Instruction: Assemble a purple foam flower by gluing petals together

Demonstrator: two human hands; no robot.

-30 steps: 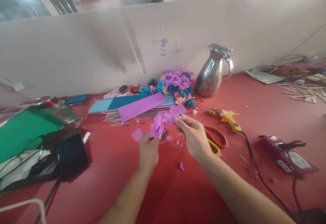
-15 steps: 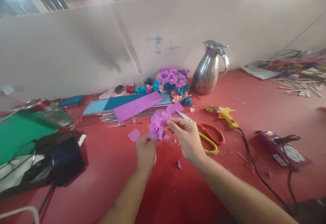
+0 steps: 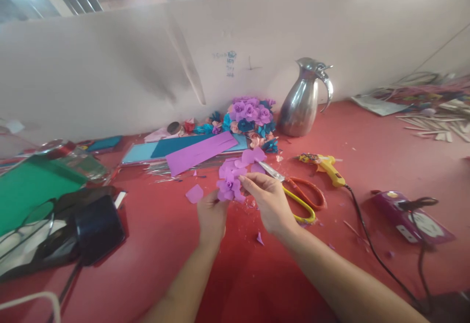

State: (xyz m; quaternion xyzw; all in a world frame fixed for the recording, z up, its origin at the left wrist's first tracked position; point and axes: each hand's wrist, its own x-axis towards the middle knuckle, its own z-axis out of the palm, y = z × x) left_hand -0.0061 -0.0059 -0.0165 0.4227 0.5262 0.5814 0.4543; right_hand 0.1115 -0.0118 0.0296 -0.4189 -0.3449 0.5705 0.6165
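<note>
Between my two hands is a purple paper flower (image 3: 229, 186). My left hand (image 3: 213, 215) grips it from below, where the fingers hide its base. The thumb and forefinger of my right hand (image 3: 267, 198) pinch the flower's right edge. Purple paper petals (image 3: 253, 155) lie on the table just beyond it, and one loose petal (image 3: 194, 194) rests to the left. Scissors (image 3: 304, 198) with red and yellow handles lie beside my right hand, their blades partly open.
Purple and blue paper strips (image 3: 201, 152) lie behind my hands, near a heap of finished paper flowers (image 3: 249, 115). A steel jug (image 3: 301, 103), yellow glue gun (image 3: 325, 164) and purple power strip (image 3: 411, 218) stand to the right. A dark phone-like object (image 3: 99, 230) lies left.
The flower has turned slightly in my fingers, so its centre faces me more. Both hands keep their grip, and the whole view has shifted a little.
</note>
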